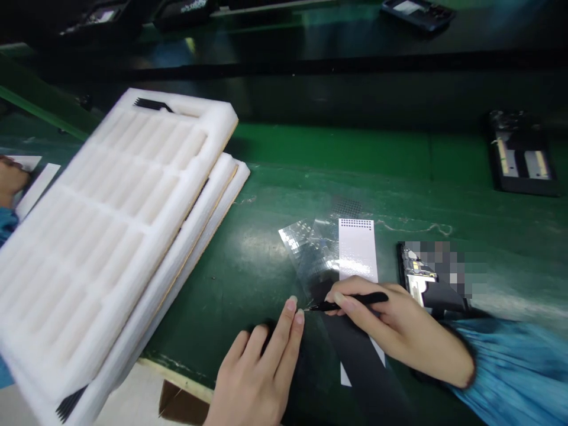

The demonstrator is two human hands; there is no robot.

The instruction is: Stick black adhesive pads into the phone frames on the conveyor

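My right hand [377, 319] grips a pair of black tweezers [355, 302], their fine tip pointing left. My left hand [261, 367] is closed, with its front two fingertips pressed together right at that tip. Anything small between those fingertips is too tiny to make out. Beneath my right hand lie a white sticker sheet [357, 248] with rows of black dots along its top and a black strip [364, 367]. Clear film sheets [317, 248] with small shiny squares overlap the white sheet on its left.
White foam trays [177, 195] with slots are stacked at the left. An opened phone [419, 275] lies beside my right wrist, partly blurred out. Another phone body [523, 154] is farther right, and one [417, 15] sits on the upper shelf. Another person's hand [11, 180] shows at far left.
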